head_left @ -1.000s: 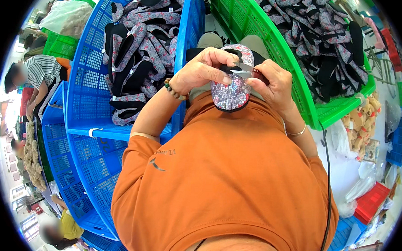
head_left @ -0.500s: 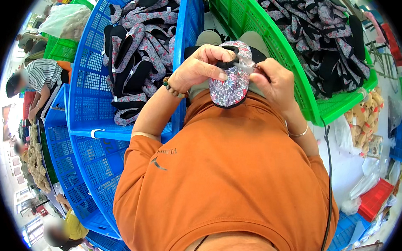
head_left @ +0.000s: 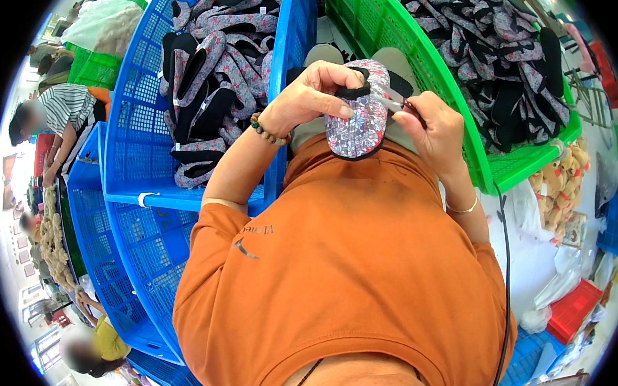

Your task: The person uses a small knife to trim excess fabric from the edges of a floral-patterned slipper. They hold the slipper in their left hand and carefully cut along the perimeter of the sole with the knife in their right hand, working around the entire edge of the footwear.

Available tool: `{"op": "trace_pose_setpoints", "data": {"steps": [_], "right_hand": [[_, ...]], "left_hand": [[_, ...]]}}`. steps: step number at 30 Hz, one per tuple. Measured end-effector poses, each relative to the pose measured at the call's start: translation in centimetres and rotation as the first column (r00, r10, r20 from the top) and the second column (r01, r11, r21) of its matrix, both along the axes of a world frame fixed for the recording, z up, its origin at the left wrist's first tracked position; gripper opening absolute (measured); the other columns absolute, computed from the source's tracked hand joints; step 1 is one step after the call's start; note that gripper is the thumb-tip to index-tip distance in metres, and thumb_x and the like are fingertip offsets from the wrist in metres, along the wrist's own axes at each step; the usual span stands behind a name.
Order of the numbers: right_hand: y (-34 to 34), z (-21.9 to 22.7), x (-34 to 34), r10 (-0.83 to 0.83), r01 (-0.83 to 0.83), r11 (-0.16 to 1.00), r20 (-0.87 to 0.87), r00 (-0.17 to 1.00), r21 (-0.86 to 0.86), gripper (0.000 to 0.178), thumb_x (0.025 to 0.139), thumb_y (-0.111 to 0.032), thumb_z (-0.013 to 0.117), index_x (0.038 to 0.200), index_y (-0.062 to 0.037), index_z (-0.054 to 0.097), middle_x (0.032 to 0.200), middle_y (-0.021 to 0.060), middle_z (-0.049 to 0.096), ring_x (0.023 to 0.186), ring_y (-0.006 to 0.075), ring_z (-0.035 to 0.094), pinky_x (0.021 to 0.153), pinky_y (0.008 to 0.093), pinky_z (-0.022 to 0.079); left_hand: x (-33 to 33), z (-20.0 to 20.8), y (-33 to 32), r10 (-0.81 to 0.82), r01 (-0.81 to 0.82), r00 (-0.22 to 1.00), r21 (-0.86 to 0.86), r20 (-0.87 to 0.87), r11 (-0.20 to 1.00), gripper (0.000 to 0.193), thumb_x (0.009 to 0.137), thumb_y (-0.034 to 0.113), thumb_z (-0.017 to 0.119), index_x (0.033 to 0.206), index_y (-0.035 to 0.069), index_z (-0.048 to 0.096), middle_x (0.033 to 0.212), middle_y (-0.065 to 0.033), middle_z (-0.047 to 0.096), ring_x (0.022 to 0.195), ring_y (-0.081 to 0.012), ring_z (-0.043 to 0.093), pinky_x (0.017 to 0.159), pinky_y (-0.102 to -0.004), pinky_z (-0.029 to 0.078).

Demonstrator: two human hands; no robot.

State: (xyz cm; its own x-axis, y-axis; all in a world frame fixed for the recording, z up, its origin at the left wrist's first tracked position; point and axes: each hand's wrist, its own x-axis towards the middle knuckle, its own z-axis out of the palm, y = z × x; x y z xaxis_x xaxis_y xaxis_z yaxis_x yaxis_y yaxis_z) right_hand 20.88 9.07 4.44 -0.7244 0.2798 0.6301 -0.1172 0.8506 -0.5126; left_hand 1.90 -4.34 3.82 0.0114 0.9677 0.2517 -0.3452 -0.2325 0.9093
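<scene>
A floral slipper in grey, red and blue, with black edging, is held in front of my waist. My left hand pinches its black edge between thumb and fingers. In my right hand is a small pair of scissors with dark handles. Their metal blades point left and reach the slipper's side beside my left fingertips. What exactly lies between the blades is too small to make out.
A blue basket of similar slippers stands left, and a green crate of more stands right. More blue baskets lie behind it. Plush toys and a red crate are far right. Other people work at the left.
The slipper has turned slightly and lifted a little. My right hand has shifted a little to the right, and the scissor blades now show more plainly.
</scene>
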Motion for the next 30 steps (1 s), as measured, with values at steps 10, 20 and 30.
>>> {"op": "trace_pose_setpoints", "data": {"steps": [10, 20, 30], "right_hand": [[-0.3, 2.7, 0.9, -0.035, 0.059, 0.889, -0.06, 0.998, 0.455, 0.035, 0.071, -0.039, 0.071, 0.07, -0.0079, 0.055, 0.06, 0.0026, 0.044, 0.048, 0.0171, 0.048, 0.042, 0.0287, 0.038], [0.2, 3.6, 1.3, -0.008, 0.017, 0.856, -0.02, 1.0, 0.517, 0.033, 0.069, -0.036, 0.072, 0.067, -0.0082, 0.054, 0.059, 0.0022, 0.043, 0.048, 0.0172, 0.048, 0.042, 0.029, 0.038], [0.6, 2.5, 2.2, -0.09, 0.082, 0.898, -0.004, 0.996, 0.433, 0.036, 0.07, -0.039, 0.071, 0.069, -0.0072, 0.055, 0.059, 0.0027, 0.045, 0.047, 0.0179, 0.048, 0.041, 0.0291, 0.037]], "left_hand": [[0.7, 0.1, 0.1, -0.036, 0.031, 0.992, -0.045, -0.121, 0.999, 0.019, 0.067, -0.002, 0.072, 0.084, -0.001, 0.065, 0.081, 0.0014, 0.06, 0.075, -0.005, 0.053, 0.07, -0.0184, 0.042], [1.4, 0.0, 0.1, -0.035, 0.026, 0.991, -0.067, -0.131, 0.997, 0.02, 0.068, -0.001, 0.073, 0.087, -0.001, 0.065, 0.083, 0.0007, 0.062, 0.078, -0.0051, 0.055, 0.073, -0.0189, 0.044], [1.4, -0.1, 0.1, -0.055, 0.046, 0.991, -0.072, -0.124, 0.996, 0.02, 0.069, -0.002, 0.072, 0.087, -0.001, 0.065, 0.084, 0.0005, 0.062, 0.078, -0.0052, 0.055, 0.074, -0.0193, 0.045]]}}
